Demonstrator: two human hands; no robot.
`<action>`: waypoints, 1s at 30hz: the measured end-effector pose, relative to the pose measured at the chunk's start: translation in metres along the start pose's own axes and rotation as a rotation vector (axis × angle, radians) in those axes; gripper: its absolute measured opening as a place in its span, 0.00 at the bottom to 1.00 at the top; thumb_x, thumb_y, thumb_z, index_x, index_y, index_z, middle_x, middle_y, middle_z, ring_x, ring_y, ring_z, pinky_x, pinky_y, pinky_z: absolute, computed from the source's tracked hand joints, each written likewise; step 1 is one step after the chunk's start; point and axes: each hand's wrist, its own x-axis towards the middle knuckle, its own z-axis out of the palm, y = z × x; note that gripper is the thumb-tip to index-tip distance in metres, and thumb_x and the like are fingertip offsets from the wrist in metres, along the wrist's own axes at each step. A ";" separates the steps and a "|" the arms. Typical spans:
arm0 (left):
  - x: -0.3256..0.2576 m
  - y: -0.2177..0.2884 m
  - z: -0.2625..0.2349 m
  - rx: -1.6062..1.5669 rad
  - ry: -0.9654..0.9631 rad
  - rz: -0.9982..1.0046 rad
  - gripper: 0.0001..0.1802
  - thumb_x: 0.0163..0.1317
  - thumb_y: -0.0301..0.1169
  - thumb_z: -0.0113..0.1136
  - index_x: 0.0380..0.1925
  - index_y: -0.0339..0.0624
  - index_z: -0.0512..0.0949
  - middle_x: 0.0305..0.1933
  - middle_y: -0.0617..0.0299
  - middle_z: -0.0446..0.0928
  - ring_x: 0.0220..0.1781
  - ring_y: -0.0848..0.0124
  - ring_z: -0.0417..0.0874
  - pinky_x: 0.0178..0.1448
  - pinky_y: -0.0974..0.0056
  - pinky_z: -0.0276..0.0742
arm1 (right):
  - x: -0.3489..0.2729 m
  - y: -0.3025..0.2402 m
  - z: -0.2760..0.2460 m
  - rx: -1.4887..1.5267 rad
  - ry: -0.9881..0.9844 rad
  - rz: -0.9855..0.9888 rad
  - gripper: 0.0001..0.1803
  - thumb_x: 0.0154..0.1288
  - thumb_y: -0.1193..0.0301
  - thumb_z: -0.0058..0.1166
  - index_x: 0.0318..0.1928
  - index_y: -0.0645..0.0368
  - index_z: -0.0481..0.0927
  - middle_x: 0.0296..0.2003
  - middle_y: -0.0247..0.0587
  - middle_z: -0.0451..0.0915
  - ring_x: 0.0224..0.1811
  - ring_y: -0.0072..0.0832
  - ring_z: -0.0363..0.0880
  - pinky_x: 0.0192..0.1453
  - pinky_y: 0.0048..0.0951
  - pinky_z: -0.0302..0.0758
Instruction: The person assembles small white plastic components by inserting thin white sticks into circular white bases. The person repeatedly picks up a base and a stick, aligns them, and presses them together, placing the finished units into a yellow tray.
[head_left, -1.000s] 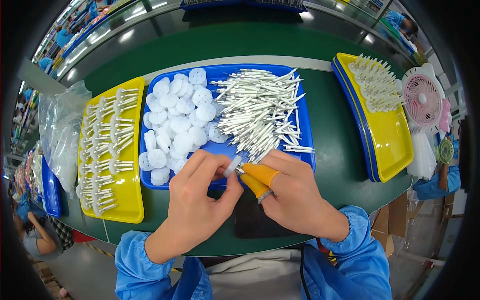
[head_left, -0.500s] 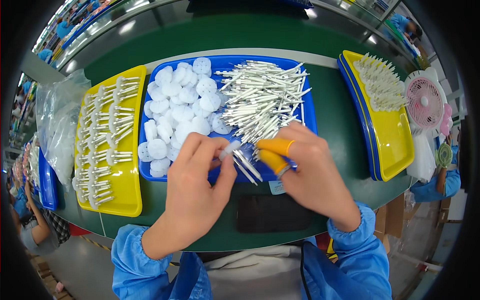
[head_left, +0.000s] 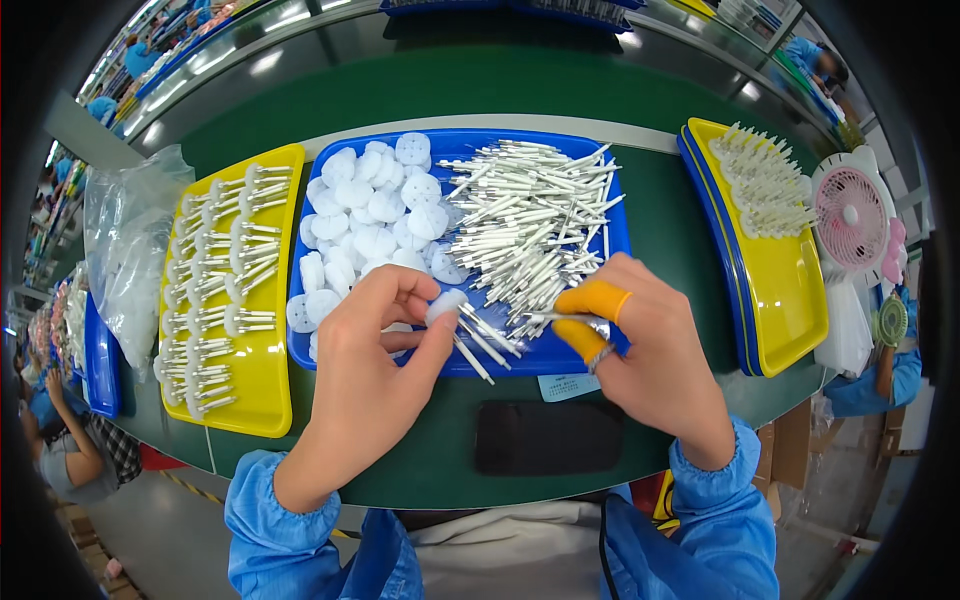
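Note:
My left hand (head_left: 372, 375) pinches a white round disc (head_left: 445, 303) with several white pins sticking out of it, over the front edge of the blue tray (head_left: 610, 215). My right hand (head_left: 655, 360) wears orange finger cots on thumb and forefinger and pinches one thin white pin (head_left: 545, 317) pointed at the disc. The tray holds a heap of white discs (head_left: 370, 215) on its left side. A pile of white pins (head_left: 530, 225) fills its right side.
A yellow tray (head_left: 265, 385) of assembled disc-and-pin pieces lies to the left, with a clear plastic bag (head_left: 125, 250) beyond it. Another yellow tray (head_left: 775, 300) with assembled pieces sits right, near a small pink fan (head_left: 850, 215). A black phone (head_left: 548, 437) lies on the green table before me.
Both hands have shifted slightly; the right hand has drawn a single pin from the pile and brought it toward the disc held in the left hand.

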 end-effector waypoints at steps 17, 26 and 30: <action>-0.006 -0.003 0.009 0.056 -0.041 0.168 0.08 0.64 0.18 0.70 0.42 0.33 0.82 0.40 0.56 0.81 0.41 0.67 0.89 0.45 0.63 0.93 | -0.001 0.000 0.023 0.083 -0.068 -0.059 0.25 0.49 0.87 0.65 0.52 0.67 0.89 0.35 0.47 0.76 0.38 0.45 0.76 0.40 0.42 0.73; -0.008 -0.006 0.012 0.118 -0.010 0.222 0.09 0.63 0.19 0.73 0.40 0.33 0.82 0.38 0.53 0.82 0.38 0.62 0.90 0.45 0.62 0.92 | 0.002 -0.011 0.038 0.125 -0.007 -0.084 0.22 0.47 0.86 0.65 0.48 0.68 0.88 0.36 0.47 0.78 0.40 0.47 0.77 0.42 0.44 0.73; -0.010 -0.007 0.012 0.168 0.013 0.242 0.09 0.62 0.19 0.73 0.40 0.34 0.82 0.38 0.53 0.82 0.36 0.61 0.90 0.42 0.62 0.90 | -0.001 -0.013 0.047 0.159 0.039 -0.059 0.17 0.41 0.86 0.64 0.38 0.71 0.85 0.34 0.48 0.77 0.40 0.49 0.76 0.44 0.46 0.73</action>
